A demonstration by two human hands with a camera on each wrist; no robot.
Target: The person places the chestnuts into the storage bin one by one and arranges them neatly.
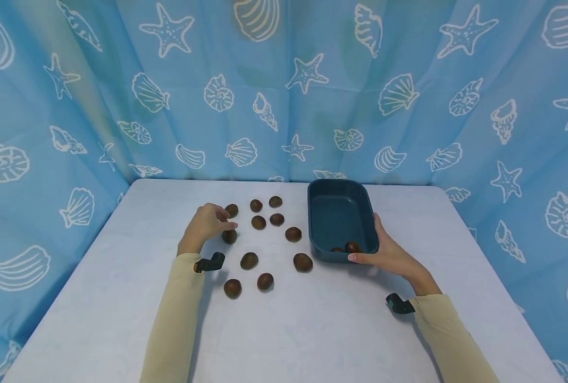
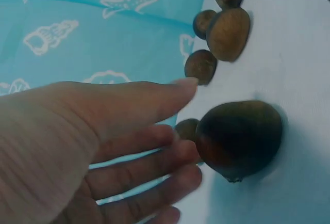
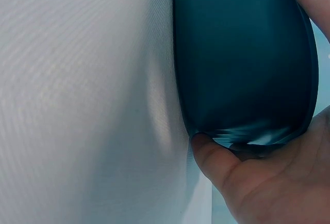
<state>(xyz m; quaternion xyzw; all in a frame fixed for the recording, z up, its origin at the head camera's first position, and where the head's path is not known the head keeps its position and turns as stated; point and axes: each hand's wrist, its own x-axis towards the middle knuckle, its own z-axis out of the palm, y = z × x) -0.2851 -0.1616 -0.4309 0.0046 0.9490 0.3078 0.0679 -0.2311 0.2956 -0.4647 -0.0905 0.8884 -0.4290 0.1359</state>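
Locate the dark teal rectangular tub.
In the head view, the dark teal rectangular tub is right of centre, beside the loose round brown objects, the right hand gripping its near right corner.

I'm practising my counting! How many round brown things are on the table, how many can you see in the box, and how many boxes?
Round brown things on the white table: 11
Brown things showing in the dark blue box: 2
Boxes: 1
Total in view: 14
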